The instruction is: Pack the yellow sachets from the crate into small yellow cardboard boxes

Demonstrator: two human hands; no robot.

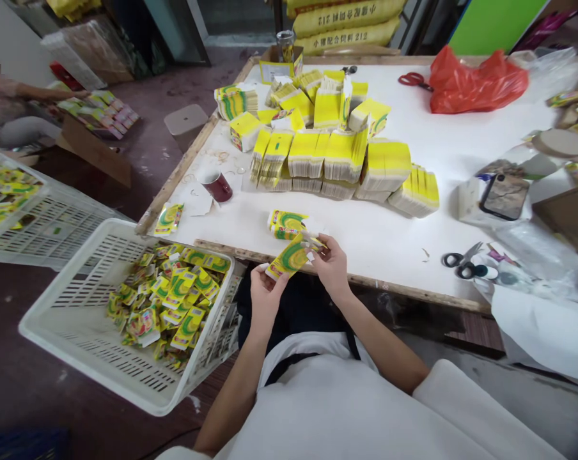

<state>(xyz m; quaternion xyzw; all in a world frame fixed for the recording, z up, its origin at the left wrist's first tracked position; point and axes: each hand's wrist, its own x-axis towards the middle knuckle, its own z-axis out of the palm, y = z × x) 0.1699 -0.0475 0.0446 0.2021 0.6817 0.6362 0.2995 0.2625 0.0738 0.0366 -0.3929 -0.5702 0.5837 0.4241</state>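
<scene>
A small yellow and green carton is held between my two hands at the table's front edge. My left hand pinches its lower left end. My right hand has its fingers closed at the upper right end, where white flaps show. Just behind it on the table lies a stack of flat yellow cartons. To my left, a white plastic crate holds many small yellow cartons.
Bundled flat cartons stand in rows across the table. A dark red mug, black scissors, a phone and a red plastic bag lie around. Another person sits at the far left beside an open cardboard box.
</scene>
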